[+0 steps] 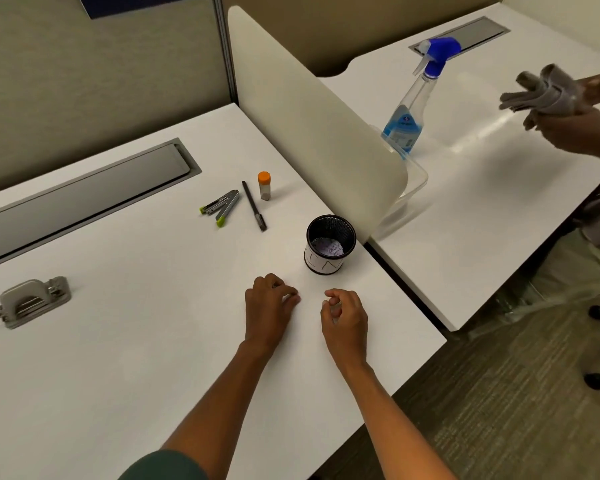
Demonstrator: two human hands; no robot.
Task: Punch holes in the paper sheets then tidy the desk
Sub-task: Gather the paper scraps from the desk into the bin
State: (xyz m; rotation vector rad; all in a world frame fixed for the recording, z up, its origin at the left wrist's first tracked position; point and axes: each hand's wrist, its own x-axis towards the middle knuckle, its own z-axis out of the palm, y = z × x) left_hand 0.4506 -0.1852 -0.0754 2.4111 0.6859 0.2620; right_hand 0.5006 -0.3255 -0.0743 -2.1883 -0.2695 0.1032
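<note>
Both hands rested near each other on the white desk [125, 358]. The left hand [269, 304] lay with fingers loosely curled, holding nothing; the right hand [343, 315] was curled too, though whether it pinched anything could not be told. Just beyond the right hand stood a black mesh cup [330, 244]. The hole punch [33, 301] sat far to the left. A cream divider [312, 126] separated a neighbouring desk; carpet lay to the right.
</note>
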